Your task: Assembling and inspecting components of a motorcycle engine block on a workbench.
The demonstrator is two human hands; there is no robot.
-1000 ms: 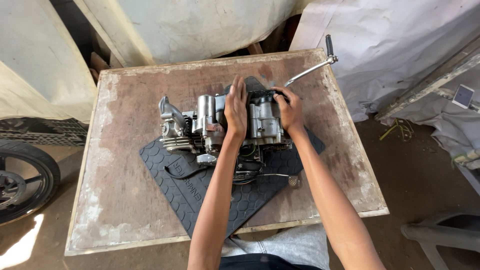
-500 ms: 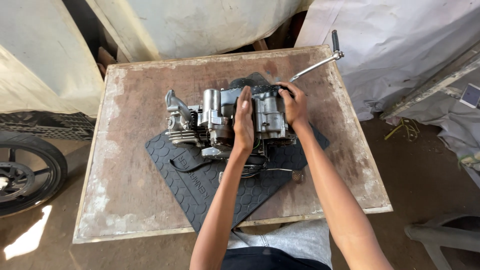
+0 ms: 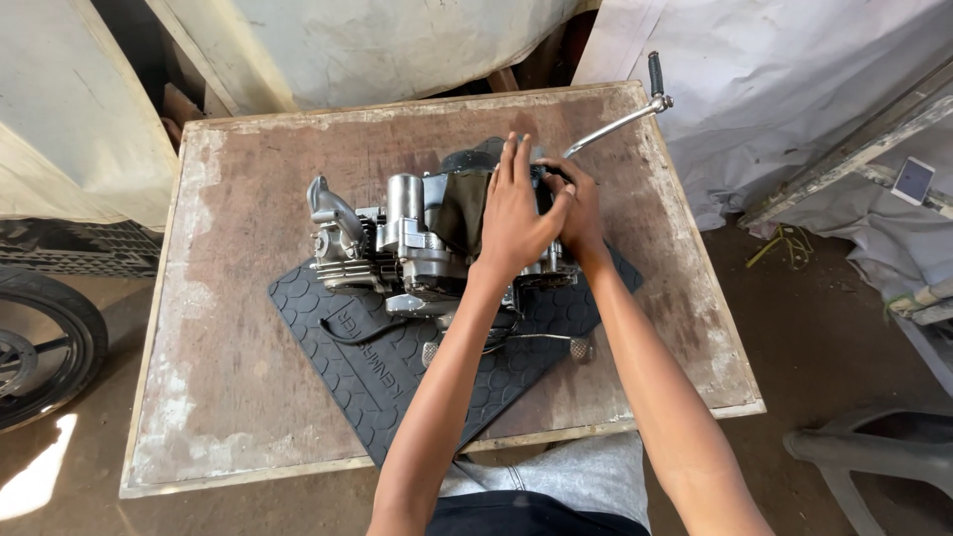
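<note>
A grey metal motorcycle engine (image 3: 397, 243) sits on a black rubber mat (image 3: 382, 372) on a worn wooden table (image 3: 228, 328). My left hand (image 3: 514, 213) lies flat on the engine's top right side, fingers pointing away from me. My right hand (image 3: 576, 213) grips the engine's right end, just beside the left hand, its fingers curled around the casing. A chrome kick-start lever (image 3: 620, 119) with a black rubber tip reaches from the engine toward the table's far right corner. What lies under my hands is hidden.
A motorcycle wheel (image 3: 40, 342) stands on the floor at the left. White sheeting (image 3: 794, 89) hangs at the back right, with a phone (image 3: 912, 180) lying on it. A grey plastic chair (image 3: 874, 462) is at the lower right. Boards lean behind the table.
My left hand has slid right across the engine's top until it meets my right hand. The view has shifted a little; the engine has stayed on the mat.
</note>
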